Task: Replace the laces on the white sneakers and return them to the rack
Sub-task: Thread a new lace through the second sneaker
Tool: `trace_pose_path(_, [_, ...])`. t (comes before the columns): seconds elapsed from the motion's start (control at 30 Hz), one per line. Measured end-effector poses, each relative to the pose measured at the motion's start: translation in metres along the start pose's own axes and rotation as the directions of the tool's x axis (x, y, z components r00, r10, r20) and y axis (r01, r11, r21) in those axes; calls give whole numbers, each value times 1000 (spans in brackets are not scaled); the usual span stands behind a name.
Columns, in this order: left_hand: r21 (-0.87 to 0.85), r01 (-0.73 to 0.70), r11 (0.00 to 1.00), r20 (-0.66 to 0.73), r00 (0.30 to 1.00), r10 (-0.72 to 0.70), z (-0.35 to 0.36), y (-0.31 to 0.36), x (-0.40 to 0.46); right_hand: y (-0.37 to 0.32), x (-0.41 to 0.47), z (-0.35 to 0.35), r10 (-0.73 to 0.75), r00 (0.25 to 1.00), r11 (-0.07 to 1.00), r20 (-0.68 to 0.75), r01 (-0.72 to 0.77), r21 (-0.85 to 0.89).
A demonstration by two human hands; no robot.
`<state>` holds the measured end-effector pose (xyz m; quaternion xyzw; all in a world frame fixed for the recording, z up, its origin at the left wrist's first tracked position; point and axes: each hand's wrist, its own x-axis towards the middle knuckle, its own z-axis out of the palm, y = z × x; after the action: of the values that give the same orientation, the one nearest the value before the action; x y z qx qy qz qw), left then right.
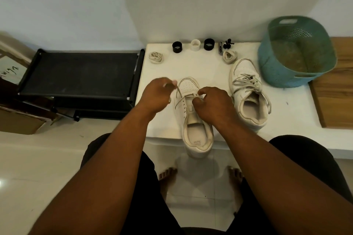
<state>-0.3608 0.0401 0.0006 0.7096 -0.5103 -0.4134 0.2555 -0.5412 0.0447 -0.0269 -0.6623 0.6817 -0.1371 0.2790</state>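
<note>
The near sneaker (193, 116) lies at the front edge of the white worktop (206, 63), toe to 12 o'clock, heel hanging a bit over the edge toward the person. Only its lowest eyelets carry a lace (179, 90); the rest of the holes are bare.

The left hand (155, 96) is at 10 o'clock of this shoe, fingers curled, pinching one lace end and holding it up & out to the left; the forearm comes in straight from 7 o'clock. The right hand (212, 103) rests over the shoe's tongue area at approx. 2 o'clock, thumb and fingers curled in a narrow pinch at the other lace part near the eyelets; the wrist is bent slightly down.

The second sneaker (249, 93) stands at 3 o'clock of the first, apart from it, w/ loose laces in it. Behind, at 12 o'clock, are two lace bundles (155, 57) (229, 56), two black rings (177, 46) (209, 44) w/ a white ring (195, 45) between them, and some small dark items that I cannot identify. A teal basket (294, 51) sits at 2 o'clock, beside the second shoe. The black rack (80, 74) stands on the floor at 9 o'clock, touching the worktop side.
</note>
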Motion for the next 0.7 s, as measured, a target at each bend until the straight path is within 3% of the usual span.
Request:
trace_pose_path(0.03, [-330, 5, 944, -82, 996, -34, -5, 6, -2, 0, 0, -1, 8, 1000, 1000, 1, -8, 8])
trace_pose_path(0.07, [-611, -26, 791, -139, 988, -74, -11, 12, -4, 0, 0, -1, 19, 1000, 1000, 2, -19, 22])
trace_pose_path(0.1, [-770, -80, 633, -171, 982, -84, -16, 15, -5, 0, 0, 0, 25, 1000, 999, 1, -25, 34])
trace_pose_path(0.13, [-819, -121, 560, -196, 978, -76, -21, 18, -6, 0, 0, 1, 28, 1000, 999, 7, -28, 40])
trace_pose_path(0.17, [-789, -144, 597, -225, 972, -63, -24, 17, -6, 1, 1, 1, 25, 1000, 999, 12, -25, 40])
trace_pose_path(0.2, [-678, -137, 723, -245, 969, -46, -27, 16, -7, 2, 2, 2, 28, 999, 999, 21, -29, 37])
trace_pose_path(0.27, [-231, -13, 973, -208, 978, -36, -30, 6, -5, 4, 5, 1, 33, 999, 999, 27, -34, 38])
trace_pose_path(0.33, [173, 155, 973, -51, 988, -148, -28, -7, -2, 5, 9, -8, 13, 1000, 999, 22, -14, 49])
trace_pose_path(0.37, [282, 190, 940, -4, 980, -197, -26, -13, 0, 4, 11, -15, -4, 1000, 996, 26, 2, 92])
trace_pose_path(0.43, [335, 167, 927, -53, 986, -159, -23, -16, -2, 2, 12, -29, -30, 997, 955, 71, 7, 297])
trace_pose_path(0.47, [322, 88, 943, -117, 992, -53, -20, -15, -5, 1, 11, -35, -38, 994, 903, 102, -9, 429])
trace_pose_path(0.53, [314, -206, 927, -176, 947, 270, -10, -11, -6, -2, 8, -44, -89, 986, 742, 140, -28, 670])
trace_pose_path(0.6, [197, -454, 869, -77, 877, 475, 3, 1, -10, -6, 5, -50, -160, 981, 620, 112, 11, 785])
trace_pose_path(0.7, [11, -492, 871, 100, 867, 488, 22, 15, -17, -8, 3, -56, -212, 977, 551, 14, 108, 828])
